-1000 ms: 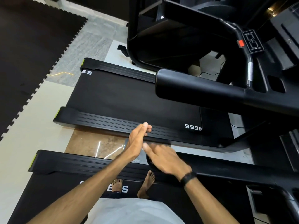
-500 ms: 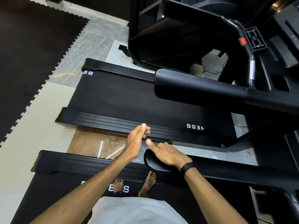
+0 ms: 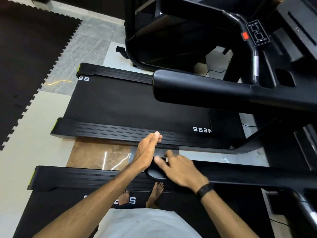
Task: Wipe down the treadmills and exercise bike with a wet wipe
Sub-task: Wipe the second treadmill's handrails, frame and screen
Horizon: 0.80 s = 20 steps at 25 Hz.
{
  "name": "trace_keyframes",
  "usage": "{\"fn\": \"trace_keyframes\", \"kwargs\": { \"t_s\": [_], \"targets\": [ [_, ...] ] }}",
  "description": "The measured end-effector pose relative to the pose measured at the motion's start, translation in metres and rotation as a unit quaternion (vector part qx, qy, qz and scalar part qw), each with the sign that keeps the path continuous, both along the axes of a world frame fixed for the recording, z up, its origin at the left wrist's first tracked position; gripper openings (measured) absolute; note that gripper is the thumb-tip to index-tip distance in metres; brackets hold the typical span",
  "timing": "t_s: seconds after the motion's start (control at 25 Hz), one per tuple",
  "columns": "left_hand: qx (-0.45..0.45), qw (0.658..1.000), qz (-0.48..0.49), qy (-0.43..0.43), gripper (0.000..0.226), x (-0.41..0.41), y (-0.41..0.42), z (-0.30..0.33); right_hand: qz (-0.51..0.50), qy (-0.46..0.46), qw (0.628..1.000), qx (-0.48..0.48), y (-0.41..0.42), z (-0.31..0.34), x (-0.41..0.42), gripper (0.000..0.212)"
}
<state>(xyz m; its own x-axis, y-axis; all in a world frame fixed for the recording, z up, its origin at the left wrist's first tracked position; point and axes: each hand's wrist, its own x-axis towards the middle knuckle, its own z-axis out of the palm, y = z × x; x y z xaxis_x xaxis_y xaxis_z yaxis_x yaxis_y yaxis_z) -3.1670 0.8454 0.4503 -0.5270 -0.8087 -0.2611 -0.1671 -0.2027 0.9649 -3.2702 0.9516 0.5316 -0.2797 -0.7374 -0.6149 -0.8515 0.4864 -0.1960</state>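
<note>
I stand barefoot on the near treadmill's belt [image 3: 68,203]. My right hand [image 3: 180,169] rests flat on the rounded end of this treadmill's left handrail [image 3: 240,176], with its fingers spread and pointing left. My left hand [image 3: 147,150] hovers edge-on just left of that rail end, fingers straight and together, holding nothing. No wipe shows in either hand. A second treadmill [image 3: 137,107] lies parallel beyond, with its thick black handrail [image 3: 205,93] and a console with a red button [image 3: 245,35] at the upper right.
Glossy brown and white floor tiles [image 3: 96,155] show in the gap between the two treadmills. Black interlocking mats [image 3: 25,57] cover the floor at the upper left. Another black machine frame [image 3: 163,40] stands behind the far treadmill, with a cable on the floor beside it.
My right hand has shifted slightly back and forth over the handrail's end and its fingers have spread. My left hand has barely moved.
</note>
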Motion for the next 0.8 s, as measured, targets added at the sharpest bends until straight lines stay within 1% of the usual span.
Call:
{"fn": "trace_keyframes", "kwargs": {
  "t_s": [0.08, 0.12, 0.16, 0.2, 0.24, 0.32, 0.36, 0.4, 0.44, 0.52, 0.6, 0.64, 0.72, 0.8],
  "targets": [
    [-0.009, 1.000, -0.008, -0.013, 0.065, -0.003, 0.000, 0.001, 0.085, -0.032, 0.995, -0.048, 0.034, 0.018, 0.024, 0.092],
    [-0.017, 0.999, -0.019, -0.021, 0.066, -0.003, 0.001, 0.004, 0.114, -0.038, 0.990, -0.073, 0.057, 0.025, 0.028, 0.092],
    [-0.027, 0.999, -0.032, -0.030, 0.069, -0.003, 0.003, 0.008, 0.128, -0.021, 0.987, -0.098, 0.080, 0.026, 0.024, 0.092],
    [-0.042, 0.997, -0.044, -0.040, 0.076, -0.003, 0.005, 0.011, 0.120, 0.010, 0.987, -0.110, 0.096, 0.021, 0.011, 0.092],
    [-0.062, 0.995, -0.058, -0.053, 0.086, -0.003, 0.007, 0.014, 0.089, 0.048, 0.990, -0.101, 0.104, 0.017, -0.004, 0.095],
    [-0.101, 0.988, -0.078, -0.086, 0.093, -0.003, 0.008, 0.019, 0.019, 0.098, 0.994, -0.038, 0.092, 0.008, -0.024, 0.108],
    [-0.116, 0.985, -0.088, -0.094, 0.092, -0.003, 0.007, 0.020, -0.002, 0.111, 0.994, -0.022, 0.077, 0.002, -0.028, 0.116],
    [-0.127, 0.982, -0.099, -0.098, 0.087, -0.004, 0.006, 0.022, -0.012, 0.120, 0.992, -0.021, 0.059, -0.001, -0.025, 0.120],
    [-0.135, 0.979, -0.108, -0.104, 0.080, -0.005, 0.006, 0.023, -0.006, 0.119, 0.993, -0.025, 0.043, -0.002, -0.016, 0.119],
    [-0.153, 0.974, -0.119, -0.121, 0.072, -0.007, 0.008, 0.024, 0.045, 0.071, 0.994, -0.063, 0.030, -0.002, 0.014, 0.115],
    [-0.188, 0.963, -0.135, -0.139, 0.066, -0.003, 0.010, 0.024, 0.103, 0.020, 0.990, -0.096, 0.052, 0.005, 0.034, 0.108],
    [-0.213, 0.954, -0.149, -0.151, 0.062, -0.002, 0.011, 0.024, 0.113, 0.018, 0.987, -0.109, 0.070, 0.008, 0.031, 0.104],
    [-0.244, 0.940, -0.168, -0.168, 0.057, 0.000, 0.013, 0.023, 0.080, 0.054, 0.990, -0.107, 0.100, 0.011, 0.000, 0.100],
    [-0.254, 0.939, -0.163, -0.165, 0.057, -0.001, 0.011, 0.023, 0.012, 0.108, 0.993, -0.045, 0.103, 0.012, -0.035, 0.107]
  ]
}}
